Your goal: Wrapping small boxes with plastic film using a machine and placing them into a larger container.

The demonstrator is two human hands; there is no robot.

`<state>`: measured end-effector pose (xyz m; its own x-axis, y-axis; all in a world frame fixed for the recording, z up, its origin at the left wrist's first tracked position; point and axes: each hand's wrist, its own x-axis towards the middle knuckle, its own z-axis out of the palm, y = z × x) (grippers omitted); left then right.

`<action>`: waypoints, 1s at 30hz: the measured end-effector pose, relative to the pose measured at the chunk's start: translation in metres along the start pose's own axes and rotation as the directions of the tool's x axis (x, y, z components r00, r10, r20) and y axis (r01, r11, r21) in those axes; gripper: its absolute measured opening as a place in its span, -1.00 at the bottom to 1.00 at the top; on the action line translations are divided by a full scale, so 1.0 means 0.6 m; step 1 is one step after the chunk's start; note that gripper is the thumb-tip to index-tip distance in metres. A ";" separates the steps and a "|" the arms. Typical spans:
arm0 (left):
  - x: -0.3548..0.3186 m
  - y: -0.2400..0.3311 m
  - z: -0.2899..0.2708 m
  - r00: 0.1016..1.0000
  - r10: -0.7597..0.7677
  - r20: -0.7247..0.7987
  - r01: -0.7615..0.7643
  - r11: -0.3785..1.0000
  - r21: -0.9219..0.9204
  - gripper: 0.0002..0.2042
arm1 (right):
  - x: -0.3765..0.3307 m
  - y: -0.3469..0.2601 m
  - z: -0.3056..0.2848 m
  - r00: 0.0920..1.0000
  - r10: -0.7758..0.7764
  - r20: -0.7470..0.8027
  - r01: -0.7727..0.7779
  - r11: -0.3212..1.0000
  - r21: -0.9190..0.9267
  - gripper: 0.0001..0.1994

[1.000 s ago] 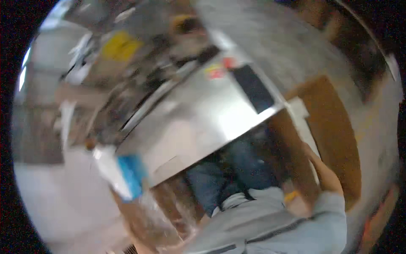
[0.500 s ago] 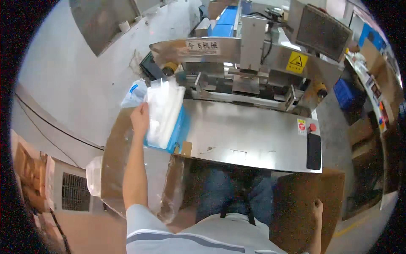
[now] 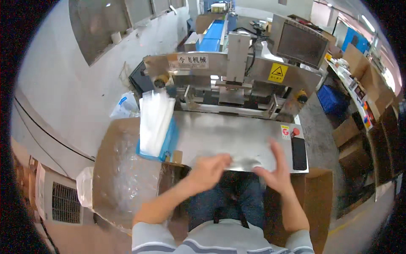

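My left hand [image 3: 209, 170] is closed, thumb and fingers pinched together, over the front edge of the steel worktop [image 3: 211, 131]. From its fingertips a thin, see-through sheet, apparently a clear plastic bag [image 3: 246, 162], reaches toward the right; it is blurred. Just beyond it my right hand [image 3: 277, 171] is open, thumb and fingers spread apart. On the worktop's left end stands a blue bin [image 3: 171, 142]. A stack of whitish plastic bags [image 3: 154, 122] leans upright in it.
Behind the worktop rises a steel machine frame [image 3: 215, 61] with a monitor [image 3: 302, 43]. A red button [image 3: 295, 132] and a black phone-like slab [image 3: 299, 153] are at the right end. A film-lined cardboard box [image 3: 127, 169] stands left, another box [image 3: 317, 203] right.
My left hand has left the bag stack and come to the front middle with a thin clear sheet. My right hand has risen from low right to the worktop and opened. The view has shifted.
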<state>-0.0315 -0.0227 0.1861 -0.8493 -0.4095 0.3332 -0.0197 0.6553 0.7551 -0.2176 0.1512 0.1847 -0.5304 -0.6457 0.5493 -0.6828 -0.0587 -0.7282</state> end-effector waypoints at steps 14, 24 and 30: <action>-0.071 -0.056 0.146 0.904 -0.215 -0.369 0.260 0.963 0.075 -0.76 | -0.042 0.054 0.015 0.910 -0.184 0.372 0.234 0.968 -0.094 -0.85; 0.023 -0.069 0.120 0.854 -0.027 0.520 -0.130 0.956 0.263 -0.74 | -0.059 0.103 0.008 0.820 -0.075 0.568 0.200 0.966 -0.161 -0.84; 0.030 -0.051 0.071 0.869 -0.145 0.474 -0.037 0.935 0.354 -0.77 | -0.006 0.091 -0.050 0.767 -0.085 0.637 0.115 0.993 -0.006 -0.85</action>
<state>-0.0686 -0.0230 0.1447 -0.9848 -0.1502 -0.0874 -0.1738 0.8522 0.4936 -0.2681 0.1730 0.1554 -0.0287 -0.9746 0.2222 -0.7425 -0.1281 -0.6575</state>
